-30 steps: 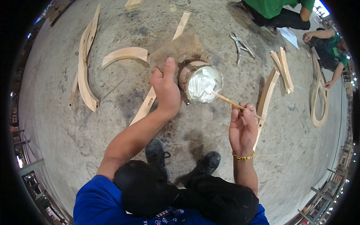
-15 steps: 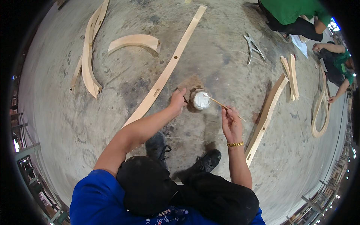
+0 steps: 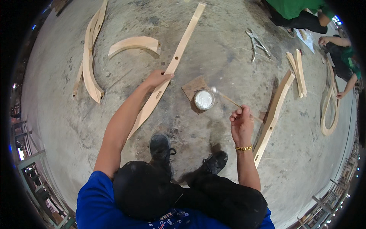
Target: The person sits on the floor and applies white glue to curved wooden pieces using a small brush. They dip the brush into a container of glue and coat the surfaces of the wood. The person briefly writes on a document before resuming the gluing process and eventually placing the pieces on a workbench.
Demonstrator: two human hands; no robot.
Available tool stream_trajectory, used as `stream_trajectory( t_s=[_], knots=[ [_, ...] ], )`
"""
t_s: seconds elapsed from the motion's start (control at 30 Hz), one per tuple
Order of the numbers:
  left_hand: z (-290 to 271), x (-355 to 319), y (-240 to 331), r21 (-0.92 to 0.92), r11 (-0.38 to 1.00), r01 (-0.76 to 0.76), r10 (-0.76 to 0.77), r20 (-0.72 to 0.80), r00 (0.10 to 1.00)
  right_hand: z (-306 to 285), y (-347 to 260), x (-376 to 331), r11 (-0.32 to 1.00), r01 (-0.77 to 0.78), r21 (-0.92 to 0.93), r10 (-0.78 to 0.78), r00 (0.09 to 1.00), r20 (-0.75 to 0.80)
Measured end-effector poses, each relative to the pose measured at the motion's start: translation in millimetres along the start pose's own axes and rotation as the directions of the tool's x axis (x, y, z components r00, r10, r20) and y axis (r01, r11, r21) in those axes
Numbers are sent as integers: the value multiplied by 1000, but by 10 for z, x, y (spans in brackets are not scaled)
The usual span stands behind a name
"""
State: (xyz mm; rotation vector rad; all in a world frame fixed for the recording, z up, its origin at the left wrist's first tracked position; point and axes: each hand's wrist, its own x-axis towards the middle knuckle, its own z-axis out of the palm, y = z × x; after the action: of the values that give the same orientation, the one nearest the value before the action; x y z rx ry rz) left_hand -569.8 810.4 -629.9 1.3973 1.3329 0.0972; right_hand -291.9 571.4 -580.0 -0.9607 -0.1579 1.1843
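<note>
My left hand [image 3: 159,78] has its thumb over the edge of a long, slightly curved wooden piece [image 3: 184,42], between a round hole and an oval slot; its other fingers are partly hidden. Pinched in my right hand [image 3: 242,121] is a thin wooden stick [image 3: 228,100], whose tip carries a white paste. That tip hovers just right of a round tub of white paste [image 3: 203,100], clear of its rim. The tub stands at the corner of a small brown board [image 3: 193,87] on the floor.
A wooden rail [image 3: 275,108] with holes lies to my right, near pliers-like metal tool [image 3: 256,44] and short strips [image 3: 298,74]. Curved pieces [image 3: 91,66] and an arched one [image 3: 134,42] are at left. Two people in green work at upper right, one beside a looped wooden frame [image 3: 329,114].
My left hand has left the tub and moved up and left onto the long wooden piece. The stick's tip has come out of the tub as my right hand shifted slightly right.
</note>
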Motion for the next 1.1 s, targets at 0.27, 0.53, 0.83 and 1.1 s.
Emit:
stream_trajectory(
  t_s=[0.27,0.53,0.83,1.1],
  knots=[
    [-34,-88,-175,-206,968,-141,158,65,985,256,-254,-109,616,545,-568,-32,738,674],
    [728,-1253,379,-450,890,-71,221,289,931,315,-695,-278,421,424,-801,44,873,486],
    [591,-1608,780,-302,936,-182,278,314,908,703,-1282,-317,78,509,-857,55,856,514],
    [601,-1704,879,-292,931,-219,314,334,888,612,-1128,-344,-156,571,-806,-257,764,592]
  ],
)
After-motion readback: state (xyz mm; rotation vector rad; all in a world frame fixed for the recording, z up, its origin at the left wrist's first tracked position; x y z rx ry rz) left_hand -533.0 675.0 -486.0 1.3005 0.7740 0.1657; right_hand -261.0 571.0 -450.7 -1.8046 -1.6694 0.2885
